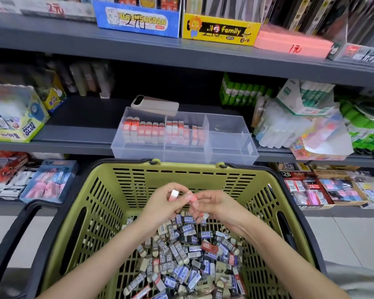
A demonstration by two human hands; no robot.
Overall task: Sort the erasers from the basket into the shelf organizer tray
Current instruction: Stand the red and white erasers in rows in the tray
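Room for moving lies between the basket (181, 169) and the shelf (73, 137) above it: the basket's far rim sits just below the front wall of the clear tray (181, 157), which juts a little past the shelf edge. Both hands meet over the middle of the basket, above the heap of loose erasers (188, 262) on its floor and well inside its slotted walls. The left hand (162, 203) is raised, its fingers curled, and pinches a white-ended eraser (174, 193) at the fingertips with the pale end turned up. The right hand (216, 205) sits just beside it, fingertips almost touching the left's, its fingers curled round a red-and-white eraser (201, 214) that pokes out below them. Both forearms reach in from the near corners and cross the near rim. In the tray, rows of red-and-white erasers (151, 131) stand in the left and middle sections. A phone (156, 104) rests tilted on the tray's back edge.
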